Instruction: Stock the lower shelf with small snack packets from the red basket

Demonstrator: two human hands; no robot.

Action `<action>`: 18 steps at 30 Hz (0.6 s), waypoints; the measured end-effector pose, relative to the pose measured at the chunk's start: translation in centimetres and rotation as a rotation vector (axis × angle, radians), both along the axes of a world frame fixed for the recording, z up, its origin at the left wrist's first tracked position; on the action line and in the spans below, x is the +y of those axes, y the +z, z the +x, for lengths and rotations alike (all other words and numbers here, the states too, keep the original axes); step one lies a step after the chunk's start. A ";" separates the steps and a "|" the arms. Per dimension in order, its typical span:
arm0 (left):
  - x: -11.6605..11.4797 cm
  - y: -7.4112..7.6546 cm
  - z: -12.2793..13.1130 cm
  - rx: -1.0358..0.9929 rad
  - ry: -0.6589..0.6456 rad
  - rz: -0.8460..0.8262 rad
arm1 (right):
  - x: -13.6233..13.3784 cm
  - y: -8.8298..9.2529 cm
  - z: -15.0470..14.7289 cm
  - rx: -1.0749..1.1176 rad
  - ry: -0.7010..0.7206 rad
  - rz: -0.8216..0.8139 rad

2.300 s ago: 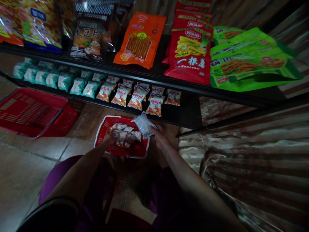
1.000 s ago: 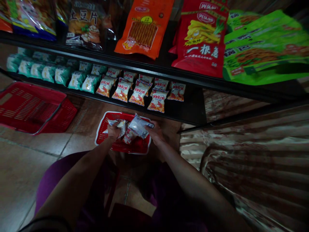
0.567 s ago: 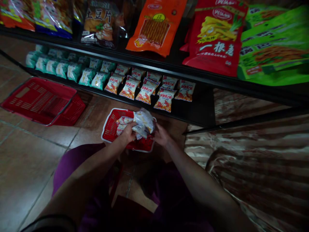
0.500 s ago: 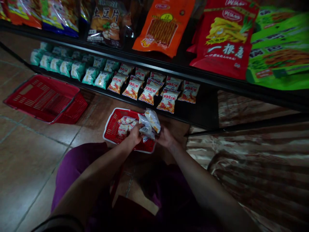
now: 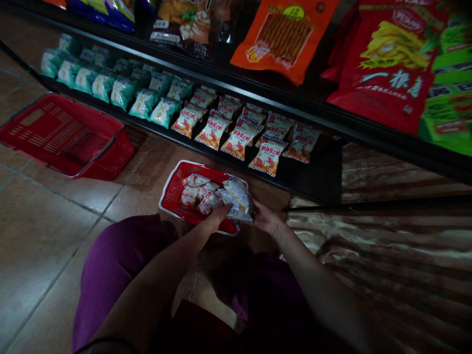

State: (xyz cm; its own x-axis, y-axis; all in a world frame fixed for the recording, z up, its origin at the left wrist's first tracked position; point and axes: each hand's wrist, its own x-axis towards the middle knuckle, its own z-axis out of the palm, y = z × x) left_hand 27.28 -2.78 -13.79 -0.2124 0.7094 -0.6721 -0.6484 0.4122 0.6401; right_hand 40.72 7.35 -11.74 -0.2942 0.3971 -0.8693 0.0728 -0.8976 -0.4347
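Note:
Over the right end of a small red basket with a white rim (image 5: 164, 196), both my hands grip small snack bags (image 5: 238, 196), their pale backs turned up. My left hand (image 5: 219, 216) is closed on them from the near left, thumb on top. From the right side my right hand (image 5: 263, 216) is closed around their edge; some of its fingers are hidden behind the bags. Several white-and-red snack packets (image 5: 199, 191) lie in the basket's left and middle part.
Beyond the basket, the low black shelf (image 5: 309, 182) bears rows of white-and-orange snack packets (image 5: 239, 137) and green packets (image 5: 123, 93). A higher shelf (image 5: 295, 105) with larger bags overhangs it. At left a bigger red basket (image 5: 73, 132) stands on the tiled floor; a patterned curtain (image 5: 405, 250) hangs at right.
The bags in my hands have turned flatter and shifted slightly to the right and down. More of the packets in the basket now show. The whole view has shifted a little.

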 end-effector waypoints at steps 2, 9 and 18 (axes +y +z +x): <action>0.7 -0.1 0.9 0.004 0.019 0.052 | 0.5 0.3 1.0 -0.003 -0.034 -0.016; 1.9 0.8 3.1 0.017 0.149 0.004 | 1.7 2.2 2.4 -0.049 -0.022 -0.012; 0.2 5.4 1.6 -0.004 -0.091 -0.127 | 1.3 2.4 2.4 0.034 0.045 -0.043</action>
State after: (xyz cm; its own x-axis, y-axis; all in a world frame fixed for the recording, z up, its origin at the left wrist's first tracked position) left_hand 28.84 -2.58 -8.41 -0.1480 0.6351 -0.7581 -0.6075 0.5465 0.5764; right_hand 43.11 8.68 -9.31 -0.3405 0.3450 -0.8747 0.0996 -0.9118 -0.3984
